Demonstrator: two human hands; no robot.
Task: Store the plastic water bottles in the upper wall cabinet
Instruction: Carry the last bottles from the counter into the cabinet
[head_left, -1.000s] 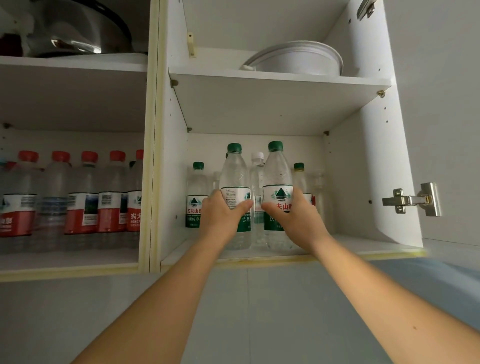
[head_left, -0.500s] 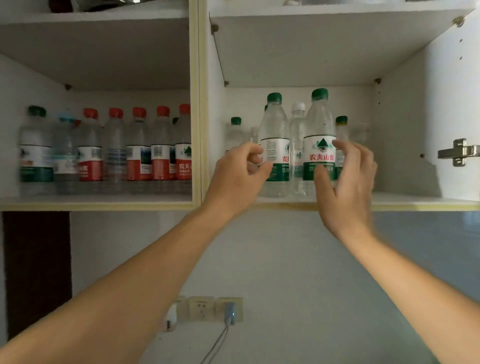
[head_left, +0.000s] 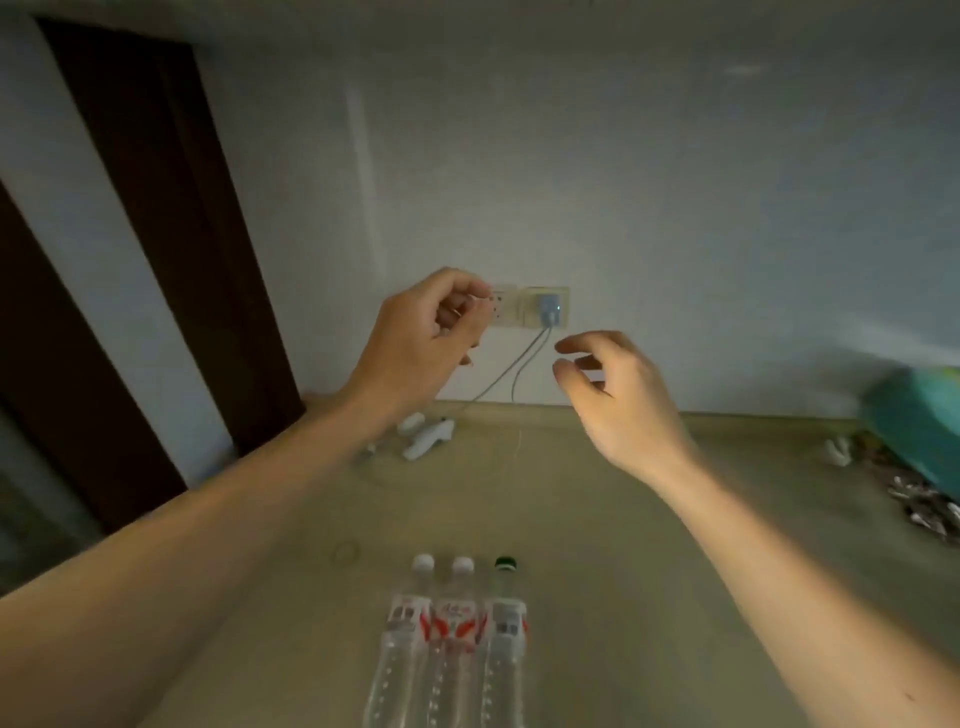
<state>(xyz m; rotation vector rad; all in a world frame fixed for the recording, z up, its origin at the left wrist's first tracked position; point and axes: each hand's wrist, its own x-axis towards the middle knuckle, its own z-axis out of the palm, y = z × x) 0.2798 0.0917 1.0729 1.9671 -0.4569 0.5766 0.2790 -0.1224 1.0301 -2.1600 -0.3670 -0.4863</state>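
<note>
Now the cabinet seen earlier is gone from the head view, and both hands have been withdrawn from its bottles. The left hand (head_left: 423, 332) and right hand (head_left: 615, 397) are held mid-frame, loosely curled, grasping nothing. Three water bottles (head_left: 454, 639) stand side by side on the counter (head_left: 675, 597) at lower centre, well below both hands.
</note>
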